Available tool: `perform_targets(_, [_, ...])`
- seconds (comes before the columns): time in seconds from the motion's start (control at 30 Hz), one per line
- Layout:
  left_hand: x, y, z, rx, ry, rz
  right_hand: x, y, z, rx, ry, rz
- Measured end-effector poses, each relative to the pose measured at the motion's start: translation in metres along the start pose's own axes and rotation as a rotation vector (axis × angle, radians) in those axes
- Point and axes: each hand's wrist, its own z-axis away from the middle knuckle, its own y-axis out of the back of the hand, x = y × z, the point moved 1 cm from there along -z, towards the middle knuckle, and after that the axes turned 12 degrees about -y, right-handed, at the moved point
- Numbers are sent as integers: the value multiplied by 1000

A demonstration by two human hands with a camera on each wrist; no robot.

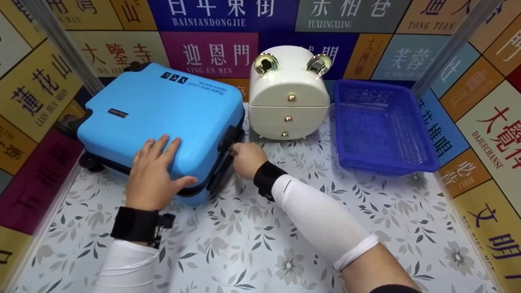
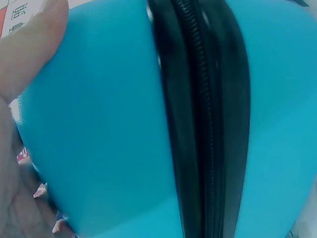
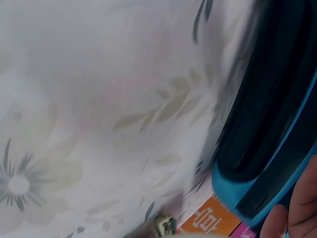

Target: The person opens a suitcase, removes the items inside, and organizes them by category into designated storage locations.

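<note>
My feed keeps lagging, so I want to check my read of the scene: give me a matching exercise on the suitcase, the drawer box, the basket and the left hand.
Things:
1. blue suitcase
2. white drawer box
3. blue basket
4. left hand

States:
a. empty, far right
b. lying flat, zip closed
c. pressed flat on the lid
d. upright, three gold knobs

Pairs: 1-b, 2-d, 3-a, 4-c

Suitcase [image 1: 163, 110]: bright blue shell, black zip band, black side handle [image 1: 228, 138], black wheels, small black labels on top. Cabinet [image 1: 288, 95] at table's back edge: cream-white w/ gold knobs, shiny gold-chrome ears. Basket [image 1: 380, 126] near back right corner: dark blue mesh. Table cover [image 1: 260, 244]: white w/ grey leaf & flower print. Sleeves white, wrist straps black. Walls: multi-colour sign panels w/ Chinese characters.
</note>
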Motion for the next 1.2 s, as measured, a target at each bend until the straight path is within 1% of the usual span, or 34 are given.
perform_targets(0.1, [5, -6, -8, 27, 12, -34, -2, -2, 4, -29, 29, -5])
perform_targets(0.2, [10, -11, -16, 41, 17, -54, -2, -2, 5, -27, 26, 12])
perform_targets(0.27, [9, -10, -21, 24, 19, -46, -1, -1, 4, -27, 10, 17])
perform_targets(0.33, [4, -5, -23, -9, 27, -20, 0, -1, 3, -27, -5, 13])
perform_targets(0.37, [-1, -1, -24, -36, 37, 1, 1, -1, 3, -26, -7, 10])
perform_targets(0.43, [-17, 7, -24, -75, 54, 35, 1, -1, 3, -32, -16, -3])
perform_targets(0.5, [-37, 13, -23, -80, 73, 43, 1, -2, 3, -34, -18, -15])
perform_targets(0.57, [-56, 14, -21, -58, 78, 27, 1, -1, 3, -37, -24, -26])
perform_targets(0.6, [-63, 12, -20, -30, 74, 11, 1, -1, 3, -44, -30, -32])
perform_targets(0.63, [-68, 10, -19, 0, 72, -3, 2, 0, 2, -46, -32, -36])
perform_targets(0.7, [-73, 4, -20, 52, 64, -26, 3, 1, 2, -47, -39, -40])
perform_targets(0.77, [-73, -2, -21, 91, 58, -38, 4, 2, 3, -45, -52, -44])
perform_targets(0.87, [-67, -12, -23, 149, 53, -55, 7, 4, 4, -29, -61, -27])
perform_targets(1.03, [-53, -21, -26, 235, 62, -95, 9, 5, 11, -20, -29, 4])
perform_targets(1.13, [-47, -22, -29, 244, 82, -105, 10, 5, 17, -20, 4, 17])
perform_targets(1.2, [-44, -20, -30, 226, 94, -99, 10, 6, 21, -20, 21, 21])
